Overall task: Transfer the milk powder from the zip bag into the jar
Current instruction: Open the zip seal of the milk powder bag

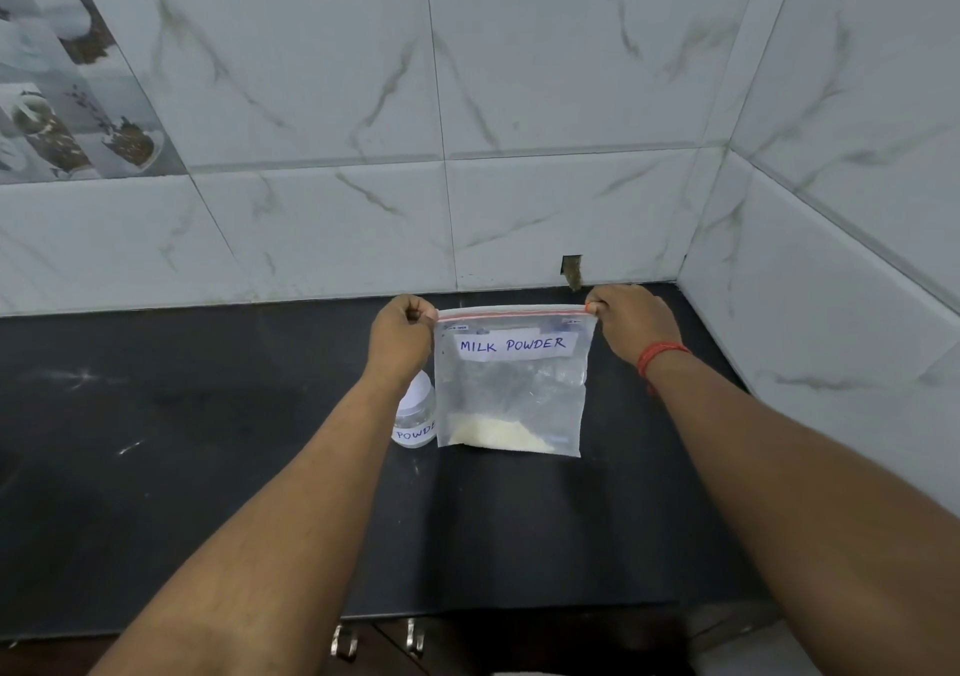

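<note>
A clear zip bag (511, 394) labelled "MILK POWDER" hangs upright above the black counter, with a small heap of pale powder (498, 436) at its bottom. My left hand (402, 335) pinches the bag's top left corner at the red zip strip. At the top right corner my right hand (631, 319) pinches the same strip. A clear jar (415, 418) with a white label stands on the counter just left of the bag, partly hidden behind my left forearm and the bag.
The black counter (182, 467) runs left to right and meets white marble-patterned tiled walls at the back and on the right (831, 285). Its front edge lies below, with metal cabinet handles (345, 641) under it.
</note>
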